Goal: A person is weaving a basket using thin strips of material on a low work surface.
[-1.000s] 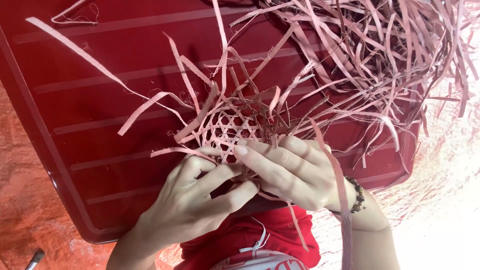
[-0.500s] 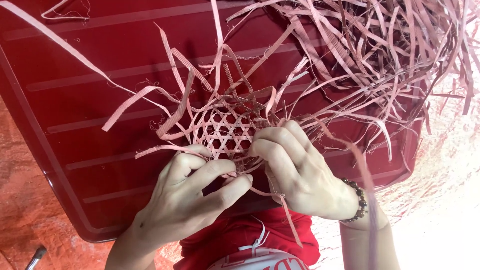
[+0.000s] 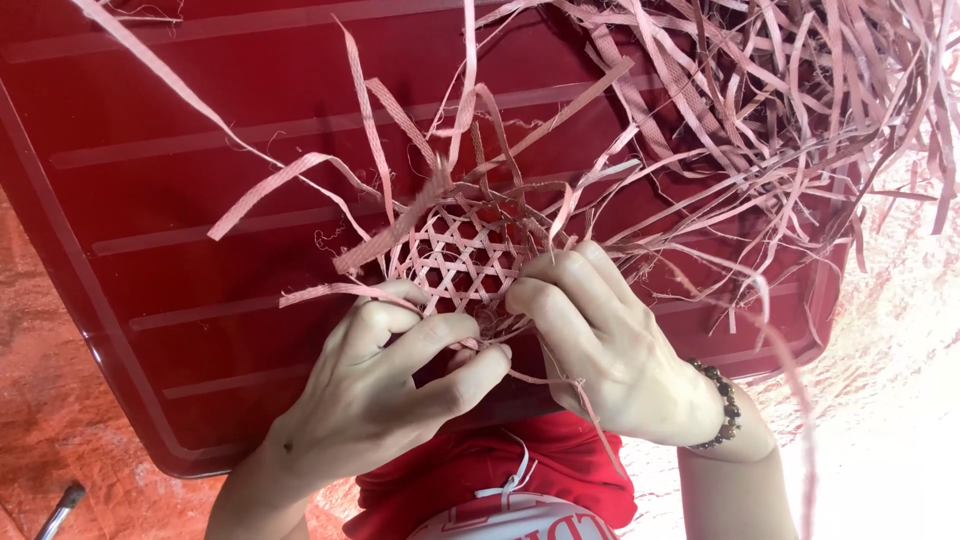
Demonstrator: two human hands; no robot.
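A small open-weave patch of pink strips lies on a dark red ribbed board. My left hand pinches the patch's near edge and a strip that runs off to the left. My right hand, with a bead bracelet at the wrist, grips the patch's right side, fingers curled over the strips. Loose pink strip ends fan out from the weave in all directions.
A thick tangle of loose pink strips covers the board's upper right. Orange-red ground shows at the lower left, with a grey tool tip in the corner. My red shirt is at the bottom middle.
Both hands have shifted slightly on the woven patch and the long strips have swung; the view has drifted, so the patch sits a little more to the centre.
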